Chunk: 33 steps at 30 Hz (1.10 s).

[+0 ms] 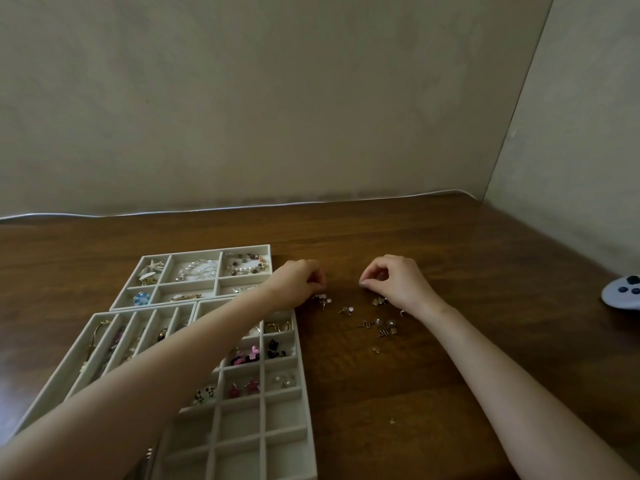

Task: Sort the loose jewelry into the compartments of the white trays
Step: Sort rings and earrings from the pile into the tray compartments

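The earrings lie between my hands and toward me, nearest my right wrist; my left hand and right hand both curl as if pinching, on what I cannot tell; trays under my left forearm.

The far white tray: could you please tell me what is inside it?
Starfish clip, pearl strand, beaded bracelet, blue flower, gold piece; the left hand hides part of one compartment.

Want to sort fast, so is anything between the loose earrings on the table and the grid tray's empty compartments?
Nothing visible. Only bare table lies between the loose earrings and the grid tray; the left forearm crosses just its farther compartments.
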### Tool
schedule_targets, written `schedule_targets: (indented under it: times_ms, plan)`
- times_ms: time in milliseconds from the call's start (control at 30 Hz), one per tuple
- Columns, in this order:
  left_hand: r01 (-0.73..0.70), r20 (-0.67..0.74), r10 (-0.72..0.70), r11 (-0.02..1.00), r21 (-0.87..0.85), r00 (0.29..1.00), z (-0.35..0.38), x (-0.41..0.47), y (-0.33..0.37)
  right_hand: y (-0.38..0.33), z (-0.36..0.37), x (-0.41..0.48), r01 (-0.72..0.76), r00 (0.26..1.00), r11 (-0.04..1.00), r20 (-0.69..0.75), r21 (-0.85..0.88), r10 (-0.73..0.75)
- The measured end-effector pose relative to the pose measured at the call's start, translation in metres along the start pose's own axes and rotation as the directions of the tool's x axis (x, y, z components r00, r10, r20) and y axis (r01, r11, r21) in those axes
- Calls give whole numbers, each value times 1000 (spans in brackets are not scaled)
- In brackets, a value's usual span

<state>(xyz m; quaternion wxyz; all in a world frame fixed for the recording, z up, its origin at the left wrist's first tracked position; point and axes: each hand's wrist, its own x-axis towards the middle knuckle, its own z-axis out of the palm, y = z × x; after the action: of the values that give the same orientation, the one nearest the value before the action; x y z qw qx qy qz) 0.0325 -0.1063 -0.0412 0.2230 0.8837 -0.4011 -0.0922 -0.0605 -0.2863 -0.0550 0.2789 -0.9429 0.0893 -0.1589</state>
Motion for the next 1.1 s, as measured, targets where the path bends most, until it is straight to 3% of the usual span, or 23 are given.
schedule_targets:
  times_ms: [133, 300, 500, 667, 833, 1100]
  plan:
    - [3, -49, -5, 999, -43, 999, -6, -2, -5, 3, -5, -2, -34, 999, 987, -13, 159, 36]
    - [-9, 76, 4, 998, 63, 997, -11, -4, -6, 4, -6, -4, -54, 998, 955, -10, 292, 60]
    - [-18, 46, 13, 993, 117, 999, -4, -2, -6, -3, -11, -9, -163, 986, 786, 121, 596, 112]
    - [-42, -74, 44, 999, 24, 996, -11, -13, -3, -9, -13, -13, -121, 992, 779, 100, 615, 75]
    - [-129, -153, 106, 981, -144, 983, -32, -39, 4, -33, -22, -21, -134, 986, 738, 167, 661, 30]
    - [-95, -2, 100, 935, -342, 995, -51, -93, 7, -83, -21, -56, -78, 953, 807, 283, 585, -113]
